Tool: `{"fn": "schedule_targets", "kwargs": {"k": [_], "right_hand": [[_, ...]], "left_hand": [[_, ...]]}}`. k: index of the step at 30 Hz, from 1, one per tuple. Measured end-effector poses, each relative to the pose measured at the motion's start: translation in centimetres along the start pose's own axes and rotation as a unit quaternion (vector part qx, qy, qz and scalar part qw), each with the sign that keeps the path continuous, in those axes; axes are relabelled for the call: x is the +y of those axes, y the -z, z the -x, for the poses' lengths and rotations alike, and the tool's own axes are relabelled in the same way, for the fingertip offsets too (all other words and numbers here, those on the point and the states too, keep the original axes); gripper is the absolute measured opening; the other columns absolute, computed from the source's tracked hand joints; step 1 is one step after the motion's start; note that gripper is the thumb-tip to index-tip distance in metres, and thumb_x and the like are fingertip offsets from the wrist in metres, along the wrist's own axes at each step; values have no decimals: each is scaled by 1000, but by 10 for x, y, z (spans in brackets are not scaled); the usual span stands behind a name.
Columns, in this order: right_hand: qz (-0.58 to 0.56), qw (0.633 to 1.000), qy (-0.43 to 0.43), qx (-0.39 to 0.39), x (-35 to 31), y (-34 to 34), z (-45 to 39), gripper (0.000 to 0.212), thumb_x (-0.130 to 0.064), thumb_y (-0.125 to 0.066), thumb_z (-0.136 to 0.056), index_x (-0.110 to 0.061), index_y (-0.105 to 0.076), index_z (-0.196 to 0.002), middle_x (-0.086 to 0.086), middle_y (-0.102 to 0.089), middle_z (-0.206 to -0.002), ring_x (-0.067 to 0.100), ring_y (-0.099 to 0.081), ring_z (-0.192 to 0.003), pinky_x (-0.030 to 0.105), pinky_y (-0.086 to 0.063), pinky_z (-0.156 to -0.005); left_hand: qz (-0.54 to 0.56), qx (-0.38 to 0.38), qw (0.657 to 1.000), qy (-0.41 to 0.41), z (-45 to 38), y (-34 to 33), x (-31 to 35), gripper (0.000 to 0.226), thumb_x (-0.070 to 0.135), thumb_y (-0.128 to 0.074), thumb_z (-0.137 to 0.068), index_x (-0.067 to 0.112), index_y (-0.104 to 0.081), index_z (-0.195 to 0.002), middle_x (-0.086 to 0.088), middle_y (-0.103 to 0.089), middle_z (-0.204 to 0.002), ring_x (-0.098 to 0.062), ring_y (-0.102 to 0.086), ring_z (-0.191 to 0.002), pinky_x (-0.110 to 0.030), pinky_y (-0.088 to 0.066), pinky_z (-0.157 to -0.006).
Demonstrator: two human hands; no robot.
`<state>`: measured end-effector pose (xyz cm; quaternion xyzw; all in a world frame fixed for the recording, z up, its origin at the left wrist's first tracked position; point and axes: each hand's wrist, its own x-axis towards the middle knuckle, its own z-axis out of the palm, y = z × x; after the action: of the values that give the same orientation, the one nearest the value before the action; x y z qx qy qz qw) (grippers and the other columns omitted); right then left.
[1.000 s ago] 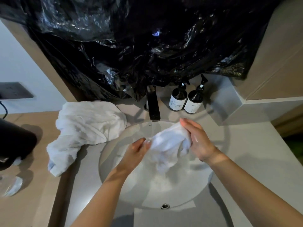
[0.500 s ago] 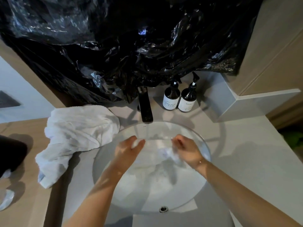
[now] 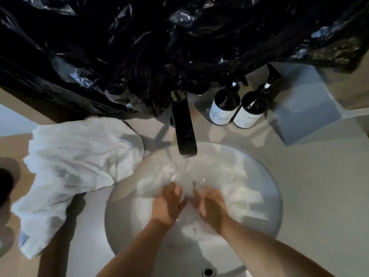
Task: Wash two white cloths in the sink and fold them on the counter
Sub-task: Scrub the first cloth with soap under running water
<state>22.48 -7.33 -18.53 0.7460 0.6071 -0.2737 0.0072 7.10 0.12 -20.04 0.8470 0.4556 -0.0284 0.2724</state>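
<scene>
Both my hands are down in the sink (image 3: 123, 226), side by side under the tap (image 3: 184, 126). My left hand (image 3: 167, 204) lies palm down on the wet cloth (image 3: 235, 188), fingers spread and fairly straight, pressing it into the water. My right hand (image 3: 211, 204) rests on the same cloth just beside it, fingers stretched forward toward the stream; the water and blur hide the fingertips, so I cannot tell whether they pinch the fabric or only press it. The cloth lies spread across the far and right part of the basin, sunk in foamy water, and a thin stream runs from the tap onto it just ahead of my fingers.

The second cloth (image 3: 75, 168) sits crumpled on the counter (image 3: 309, 186) to the left of the sink, one edge hanging over the basin's rim, its lower end trailing toward me.

Behind the sink, right of the tap, two dark pump bottles (image 3: 237, 104) with white labels stand touching each other. Black plastic sheeting (image 3: 159, 47) hangs over the wall above them. A pale box (image 3: 303, 108) stands at the far right. A dark object (image 3: 6, 186) shows at the left edge, too cut off to identify.
</scene>
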Motion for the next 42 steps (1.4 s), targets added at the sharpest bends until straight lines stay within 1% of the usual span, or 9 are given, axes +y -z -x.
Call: {"fn": "schedule_targets", "kwargs": {"k": [3, 7, 12, 17, 24, 31, 35, 39, 42], "right_hand": [[-206, 969, -133, 6, -8, 10, -20, 13, -15, -54, -96, -15, -66, -99, 1, -71, -89, 22, -63, -88, 23, -50, -72], [-39, 994, -42, -91, 4, 29, -43, 26, -23, -46, -98, -9, -64, -109, 15, -65, -113, 32, -60, -106, 38, -46, -91], [-51, 998, 44, 10, 5, 52, -25, 26, -29, -36, -101, -14, -57, -108, 3, -57, -113, 24, -56, -104, 30, -38, -91], [-223, 967, 60, -111, 8, 59, 7, 55, -52, -63, -83, -25, -52, -129, -7, -58, -122, 11, -55, -109, 33, -44, -98], [-480, 876, 41, -8, -20, 106, 49, 3, -18, -64, -92, -21, -63, -91, -16, -68, -82, -2, -63, -82, 11, -45, -74], [-470, 861, 126, 149, -46, 179, 70, 48, -41, -52, -95, 3, -44, -76, 6, -36, -67, 10, -34, -65, 24, -31, -60], [-404, 876, 125, 232, -42, 203, 84, 24, -30, -51, -97, -20, -55, -75, -12, -41, -58, 1, -37, -56, 19, -36, -57], [-291, 927, 80, 225, -24, 190, 73, 24, -44, -45, -94, -30, -59, -81, -13, -53, -54, 2, -49, -56, 30, -44, -64], [-241, 957, 15, 157, -15, 151, 55, 33, -43, -43, -100, -21, -61, -84, 0, -61, -65, 19, -59, -66, 37, -46, -71]], "left_hand": [[51, 9, 989, 138, -19, 7, 11, 38, 46, -41, -97, 20, -62, -115, -6, -64, -117, -30, -61, -105, -35, -49, -90], [245, 36, 903, 350, -35, 23, 23, 43, 45, -47, -97, 11, -70, -108, -14, -69, -106, -32, -63, -101, -40, -50, -94], [337, 0, 924, 180, -22, 51, 14, 28, 38, -58, -96, 12, -67, -91, -5, -69, -89, -25, -64, -85, -36, -49, -78], [412, 6, 902, 133, 17, 94, 33, 32, 21, -57, -99, 21, -49, -68, 19, -56, -59, 5, -51, -57, -15, -41, -62], [397, 68, 911, 93, 41, 133, 47, 31, 28, -60, -96, 13, -47, -72, 12, -49, -60, -4, -47, -57, -14, -38, -58], [382, 143, 913, 14, 62, 189, 91, 21, 32, -56, -98, 13, -52, -91, 15, -55, -73, 2, -55, -69, -13, -40, -65], [366, 155, 917, -28, 77, 211, 105, 28, 37, -55, -98, 10, -56, -89, 8, -61, -73, -2, -55, -61, -14, -44, -60], [251, 167, 953, -18, 70, 195, 90, 36, 46, -59, -92, 24, -41, -70, 9, -42, -55, -5, -42, -50, -18, -35, -51], [122, 140, 982, 39, 53, 156, 62, 53, 67, -48, -86, 14, -55, -86, -6, -61, -70, -25, -60, -69, -31, -43, -62]]}}
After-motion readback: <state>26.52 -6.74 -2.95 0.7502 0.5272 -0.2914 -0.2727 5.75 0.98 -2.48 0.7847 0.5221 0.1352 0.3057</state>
